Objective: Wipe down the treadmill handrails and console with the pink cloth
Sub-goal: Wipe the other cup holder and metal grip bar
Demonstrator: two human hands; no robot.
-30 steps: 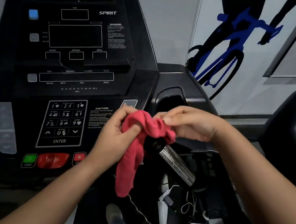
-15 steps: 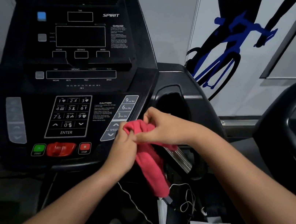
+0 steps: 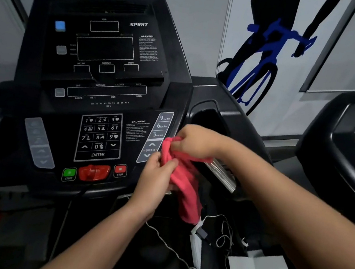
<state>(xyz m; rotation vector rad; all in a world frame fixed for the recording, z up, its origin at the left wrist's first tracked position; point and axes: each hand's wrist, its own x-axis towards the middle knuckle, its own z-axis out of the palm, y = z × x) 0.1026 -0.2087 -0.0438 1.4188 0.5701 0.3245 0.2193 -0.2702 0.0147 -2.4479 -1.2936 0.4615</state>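
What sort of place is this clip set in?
Most likely a gym or fitness room: a treadmill console with speed keys, a second machine alongside at right, and a cyclist wall graphic.

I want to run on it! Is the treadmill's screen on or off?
Off, it looks like: the console display is dark, with no lit numbers in any window.

Your left hand (image 3: 156, 177) and right hand (image 3: 196, 141) both pinch the pink cloth (image 3: 184, 181) beside the treadmill console (image 3: 105, 54). The cloth's upper edge reaches the silver handrail grip (image 3: 221, 174), and its tail hangs down.
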